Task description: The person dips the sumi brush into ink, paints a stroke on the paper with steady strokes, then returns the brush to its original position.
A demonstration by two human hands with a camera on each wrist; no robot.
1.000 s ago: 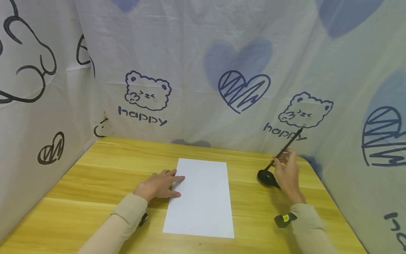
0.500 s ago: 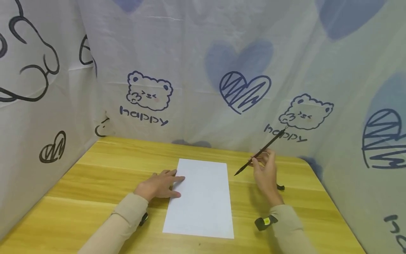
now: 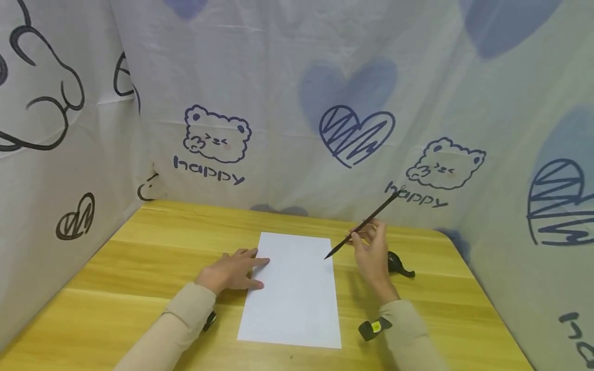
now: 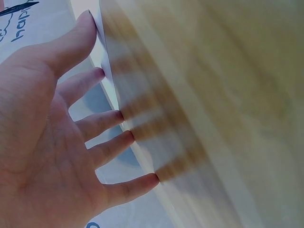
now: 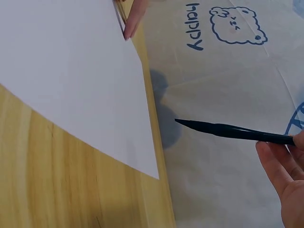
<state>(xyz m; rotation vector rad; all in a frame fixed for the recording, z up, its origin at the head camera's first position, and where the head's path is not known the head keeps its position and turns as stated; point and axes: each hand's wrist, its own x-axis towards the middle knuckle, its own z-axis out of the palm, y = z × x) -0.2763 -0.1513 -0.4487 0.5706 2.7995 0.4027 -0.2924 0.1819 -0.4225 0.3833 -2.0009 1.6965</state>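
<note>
A white sheet of paper (image 3: 297, 288) lies lengthwise in the middle of the wooden table (image 3: 139, 268). My left hand (image 3: 232, 270) rests flat on the table, its straight fingers (image 4: 111, 118) touching the sheet's left edge. My right hand (image 3: 373, 252) holds a thin black brush pen (image 3: 364, 224) slantwise; the tip hovers just above the paper's far right corner. In the right wrist view the black brush pen (image 5: 228, 130) points left over the paper (image 5: 71, 80). A small black ink dish (image 3: 396, 263) sits on the table just right of my right hand.
White cloth printed with bears, hearts and "happy" (image 3: 325, 103) walls in the table at the back, left and right. The table's right corner is rounded, close to the cloth.
My right hand has carried the brush pen leftward, from the ink dish to the paper's far right corner. The left hand has stayed put on the sheet's edge.
</note>
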